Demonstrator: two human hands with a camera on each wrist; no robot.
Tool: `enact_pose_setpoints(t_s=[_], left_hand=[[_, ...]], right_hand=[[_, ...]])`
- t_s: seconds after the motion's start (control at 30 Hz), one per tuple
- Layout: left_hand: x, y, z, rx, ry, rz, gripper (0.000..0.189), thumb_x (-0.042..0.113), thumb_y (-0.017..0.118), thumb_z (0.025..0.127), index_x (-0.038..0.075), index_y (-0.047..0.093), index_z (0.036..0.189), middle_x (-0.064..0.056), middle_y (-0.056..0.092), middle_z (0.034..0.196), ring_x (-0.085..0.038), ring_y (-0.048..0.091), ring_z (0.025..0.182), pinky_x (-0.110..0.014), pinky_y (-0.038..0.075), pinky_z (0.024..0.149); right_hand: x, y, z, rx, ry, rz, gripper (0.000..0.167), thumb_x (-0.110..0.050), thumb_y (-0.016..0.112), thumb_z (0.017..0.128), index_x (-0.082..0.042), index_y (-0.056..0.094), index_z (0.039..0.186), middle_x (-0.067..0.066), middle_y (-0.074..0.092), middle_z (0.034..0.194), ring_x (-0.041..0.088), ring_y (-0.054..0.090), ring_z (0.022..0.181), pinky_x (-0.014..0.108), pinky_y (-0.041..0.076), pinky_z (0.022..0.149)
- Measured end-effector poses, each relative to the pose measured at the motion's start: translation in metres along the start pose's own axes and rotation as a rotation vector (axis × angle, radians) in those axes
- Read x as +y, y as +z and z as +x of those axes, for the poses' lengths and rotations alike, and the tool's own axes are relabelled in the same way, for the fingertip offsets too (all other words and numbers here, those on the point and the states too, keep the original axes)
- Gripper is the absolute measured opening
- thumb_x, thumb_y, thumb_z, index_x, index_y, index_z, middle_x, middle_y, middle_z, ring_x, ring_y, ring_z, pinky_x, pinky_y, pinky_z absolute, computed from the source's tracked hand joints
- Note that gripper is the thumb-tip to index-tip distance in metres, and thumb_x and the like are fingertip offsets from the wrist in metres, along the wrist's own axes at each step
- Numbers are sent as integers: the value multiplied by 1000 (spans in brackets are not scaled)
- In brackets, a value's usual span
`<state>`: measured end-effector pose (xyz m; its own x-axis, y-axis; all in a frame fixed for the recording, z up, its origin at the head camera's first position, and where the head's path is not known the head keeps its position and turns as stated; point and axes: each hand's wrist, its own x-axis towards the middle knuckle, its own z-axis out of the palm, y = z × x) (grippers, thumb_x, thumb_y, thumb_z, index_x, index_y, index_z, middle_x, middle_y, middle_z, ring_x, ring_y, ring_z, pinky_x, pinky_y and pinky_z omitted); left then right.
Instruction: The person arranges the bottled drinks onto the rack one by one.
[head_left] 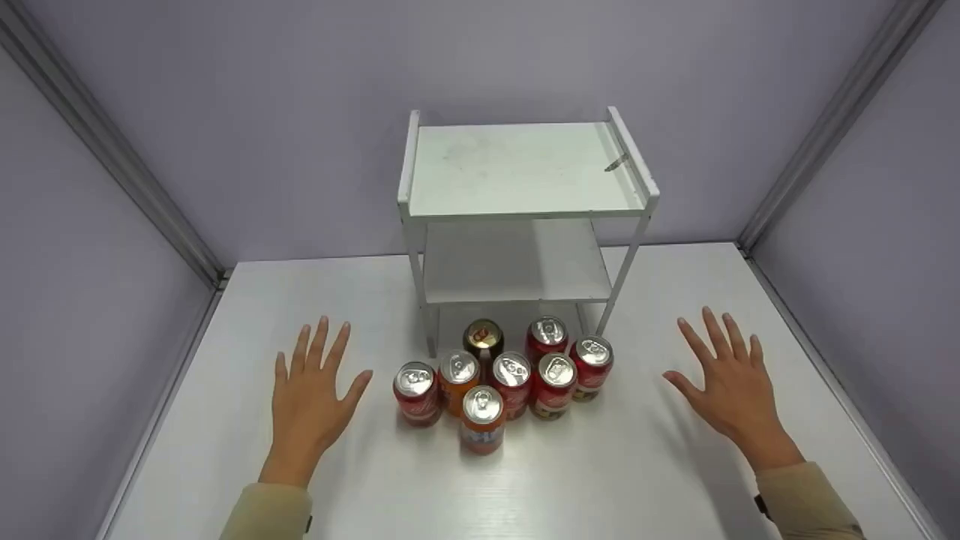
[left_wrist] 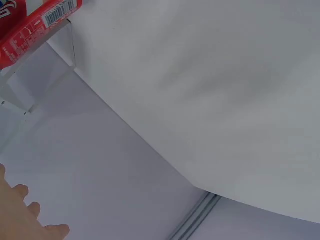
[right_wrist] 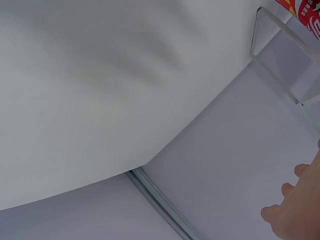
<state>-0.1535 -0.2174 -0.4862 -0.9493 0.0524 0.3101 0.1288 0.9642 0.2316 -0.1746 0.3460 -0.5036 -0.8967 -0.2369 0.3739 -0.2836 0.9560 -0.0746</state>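
My left hand (head_left: 307, 405) is spread palm down over the white table, left of a cluster of drink cans, with nothing in it. On the other side my right hand (head_left: 731, 394) is spread the same way, also holding nothing. Between them stand several upright cans: a red can (head_left: 418, 397) nearest the left hand, an orange can (head_left: 482, 427) at the front, a dark can with a gold top (head_left: 484, 337) at the back, and a red can (head_left: 591, 367) nearest the right hand. A red can (left_wrist: 37, 30) also shows in the left wrist view's corner.
A white three-level shelf rack (head_left: 525, 169) stands behind the cans, its bottom level partly hidden by them. Its top shelf has raised side rails and a dark mark at the right. Pale panels (head_left: 315, 112) with metal corner strips (head_left: 825, 120) enclose the table (head_left: 480, 502).
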Motion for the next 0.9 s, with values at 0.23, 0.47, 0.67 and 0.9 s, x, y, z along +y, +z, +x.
enact_pose_setpoints(t_s=[0.23,0.47,0.67,0.9], left_hand=[[26,-5,28,-38,-37,-290,72,46,54,101,22,19,159,-6,19,164,-31,19,148,-55,21,115],[53,-10,56,-72,-78,-684,64,38,53,103,28,23,158,-1,29,160,-24,27,146,-52,27,114],[68,-16,82,-63,-51,-945,54,27,48,106,17,27,155,-8,38,153,-23,35,141,-46,31,112],[79,-24,99,-78,-62,-1045,51,25,51,105,12,33,152,-13,46,145,-29,43,135,-47,35,109]], right_hand=[[-15,0,3,36,-36,16,78,-59,58,92,-27,27,157,11,19,163,36,19,147,64,23,108],[-30,-3,8,86,-102,17,75,-69,41,96,-23,33,155,15,29,158,40,32,139,62,29,105],[-45,-6,12,122,-151,19,78,-73,27,96,-21,36,153,16,35,155,40,39,135,60,33,104],[-61,-8,17,206,-227,40,74,-69,32,98,-18,45,149,16,43,151,38,46,129,56,38,98]])
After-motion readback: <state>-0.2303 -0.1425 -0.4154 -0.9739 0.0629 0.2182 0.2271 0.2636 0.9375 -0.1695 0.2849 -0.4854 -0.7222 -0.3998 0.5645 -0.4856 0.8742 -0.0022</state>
